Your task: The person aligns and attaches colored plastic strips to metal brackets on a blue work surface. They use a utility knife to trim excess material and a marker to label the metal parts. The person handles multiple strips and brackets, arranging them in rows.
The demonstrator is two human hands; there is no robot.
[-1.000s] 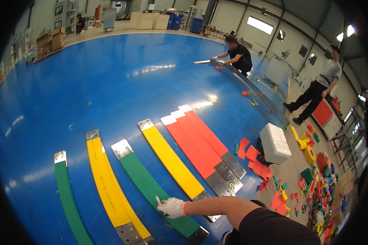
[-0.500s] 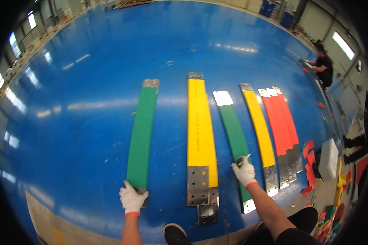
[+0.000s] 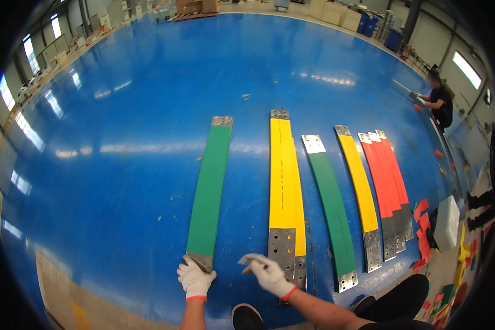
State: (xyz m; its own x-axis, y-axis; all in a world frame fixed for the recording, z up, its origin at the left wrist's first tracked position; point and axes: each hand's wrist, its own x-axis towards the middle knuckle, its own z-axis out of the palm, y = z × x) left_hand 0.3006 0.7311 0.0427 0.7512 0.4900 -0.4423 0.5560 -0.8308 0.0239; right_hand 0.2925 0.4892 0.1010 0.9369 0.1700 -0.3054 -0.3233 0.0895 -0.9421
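Green, yellow and red bars already lie side by side on the blue floor [image 3: 121, 137]. The left hand [image 3: 195, 278] pinches the near metal end of the left green bar [image 3: 209, 187]. The right hand [image 3: 267, 272], fingers loose and empty, hovers just beside it, near the wide yellow bar [image 3: 283, 176].

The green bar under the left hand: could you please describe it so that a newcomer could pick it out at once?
On the glossy blue floor lies a row of long coloured bars with bare metal ends. The green bar is the leftmost of the row, with the gloved left hand on its near metal end. Unlike the other green bar, which sits between yellow ones, it has a yellow bar only on its right.
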